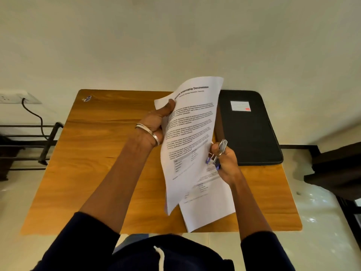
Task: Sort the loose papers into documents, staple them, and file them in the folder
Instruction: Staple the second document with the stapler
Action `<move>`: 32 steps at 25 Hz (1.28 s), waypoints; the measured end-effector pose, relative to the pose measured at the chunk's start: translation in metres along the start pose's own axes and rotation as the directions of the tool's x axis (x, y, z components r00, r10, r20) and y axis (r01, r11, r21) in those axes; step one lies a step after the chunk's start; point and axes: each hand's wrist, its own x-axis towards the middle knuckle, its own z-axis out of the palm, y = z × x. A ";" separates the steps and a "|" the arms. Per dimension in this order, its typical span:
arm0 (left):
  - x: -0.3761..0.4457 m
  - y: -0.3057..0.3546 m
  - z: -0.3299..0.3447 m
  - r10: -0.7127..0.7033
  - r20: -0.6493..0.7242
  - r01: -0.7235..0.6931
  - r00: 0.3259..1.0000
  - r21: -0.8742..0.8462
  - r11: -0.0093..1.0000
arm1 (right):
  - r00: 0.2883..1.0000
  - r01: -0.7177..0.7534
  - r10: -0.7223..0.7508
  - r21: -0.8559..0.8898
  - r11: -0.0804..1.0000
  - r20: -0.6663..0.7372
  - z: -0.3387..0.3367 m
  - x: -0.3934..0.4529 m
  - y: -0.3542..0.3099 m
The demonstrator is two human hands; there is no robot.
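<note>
The papers are lifted above the bench, the left hand pinching their top left corner while the right hand curls its fingers round a stapler at their right edge. Another sheet lies on the bench beneath them. A closed black folder rests at the bench's far right, its contents hidden, and a small sticker sits at the far left corner.

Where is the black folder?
The black folder lies shut on the table's far right corner, just behind the right hand holding the stapler.

folder on table, right of held papers
</note>
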 end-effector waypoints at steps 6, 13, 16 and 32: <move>0.018 -0.024 0.010 -0.066 -0.054 0.062 0.996 -0.073 0.995 | 0.996 -0.082 0.085 -0.085 0.993 0.030 -0.025 0.011 -0.008; 0.043 -0.078 -0.068 -0.047 -0.532 0.175 0.845 0.193 0.966 | 0.928 -0.354 0.188 -0.600 0.717 -0.323 -0.086 0.023 0.022; 0.054 -0.122 -0.097 -0.068 -0.629 0.324 0.775 0.302 0.897 | 0.880 -0.475 0.197 -0.777 0.413 -0.433 -0.090 0.027 0.043; 0.034 -0.161 -0.080 0.110 -0.555 0.133 0.825 0.379 0.916 | 0.910 -0.231 -0.079 -0.656 0.719 -0.407 -0.039 0.027 0.051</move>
